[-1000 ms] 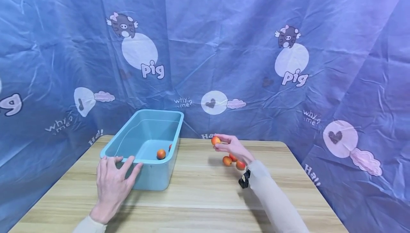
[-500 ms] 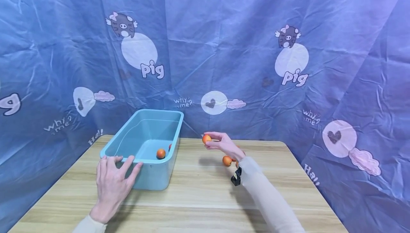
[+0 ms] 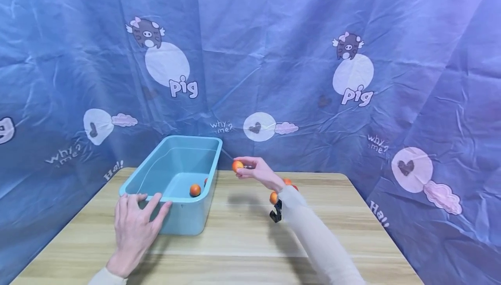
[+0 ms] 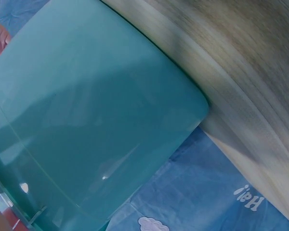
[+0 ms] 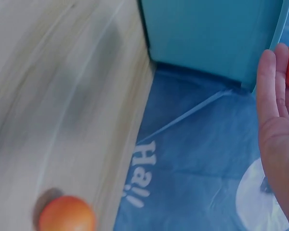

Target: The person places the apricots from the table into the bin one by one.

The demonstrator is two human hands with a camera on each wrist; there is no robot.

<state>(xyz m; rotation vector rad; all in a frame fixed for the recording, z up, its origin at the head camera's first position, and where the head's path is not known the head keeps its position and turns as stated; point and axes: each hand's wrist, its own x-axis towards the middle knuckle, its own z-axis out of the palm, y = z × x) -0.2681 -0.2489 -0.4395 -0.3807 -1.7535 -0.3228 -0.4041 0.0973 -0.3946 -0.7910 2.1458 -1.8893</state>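
A light-blue plastic bin stands on the left of the table. My left hand grips its near rim, fingers over the edge and thumb on the outer wall. One round orange-red fruit lies inside it, and another is mostly hidden by the right wall. My right hand pinches a similar small round fruit between thumb and fingertips, above the table just right of the bin. Behind that forearm, several more fruits lie on the table, partly covered by the wrist and sleeve.
The wooden table ends at a blue printed cloth hanging behind and at both sides. A black wrist mount sits on the right wrist. The bin's tall right wall stands between the right hand and the bin's inside.
My right hand has moved left toward the bin with the fruit in its fingertips, uncovering fruit behind the wrist. My left hand keeps its place on the rim. The head view has shifted slightly.
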